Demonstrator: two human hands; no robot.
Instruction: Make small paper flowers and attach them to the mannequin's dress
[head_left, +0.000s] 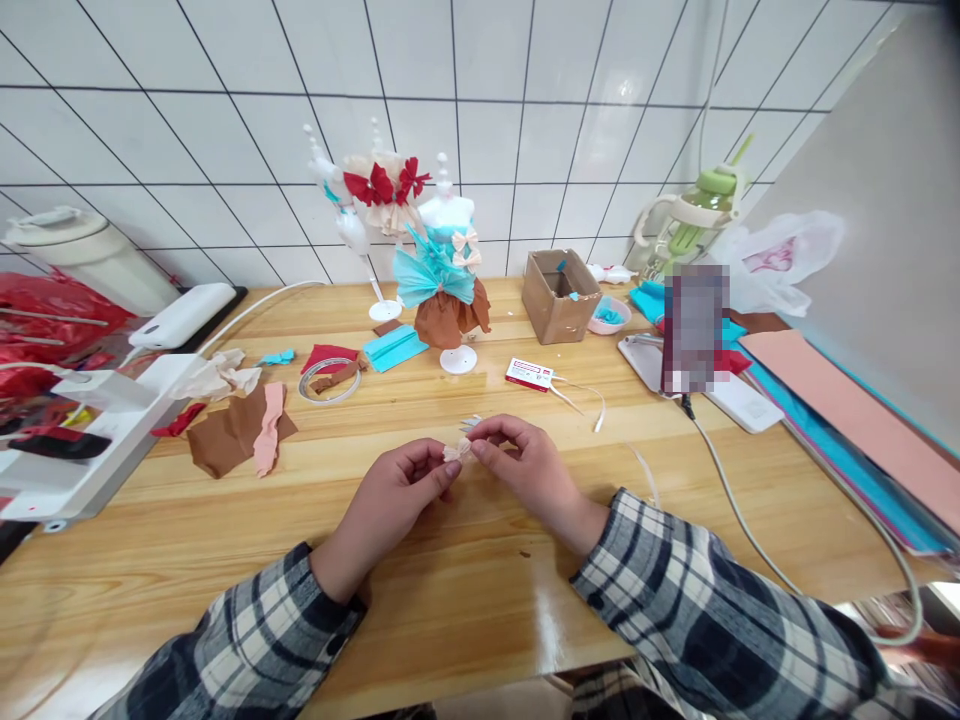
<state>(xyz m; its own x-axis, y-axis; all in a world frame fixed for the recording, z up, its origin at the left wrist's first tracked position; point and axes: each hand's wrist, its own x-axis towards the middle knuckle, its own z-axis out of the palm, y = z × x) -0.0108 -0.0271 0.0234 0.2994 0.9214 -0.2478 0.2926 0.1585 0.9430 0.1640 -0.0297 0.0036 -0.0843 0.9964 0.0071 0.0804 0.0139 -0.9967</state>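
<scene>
Between my two hands, above the front middle of the wooden table, is a small cream crepe-paper bow [457, 451]. My left hand [409, 485] pinches its left side between thumb and fingers. On the opposite side, my right hand [525, 465] grips the bow's right edge with thumb and forefinger. Just behind the fingertips lies a small grey pronged thing [470, 423], partly covered by the hands. Farther back stands a white mini dress form [447, 212] in a turquoise and brown paper dress, with cream bows on its front.
More dress forms [351, 230] stand at the back, one with red bows. A cardboard box [561, 297] sits right of them. Paper scraps [236, 435] and a tape roll [330, 381] lie left. A phone [691, 330] stands right, its cable [739, 500] crossing the table.
</scene>
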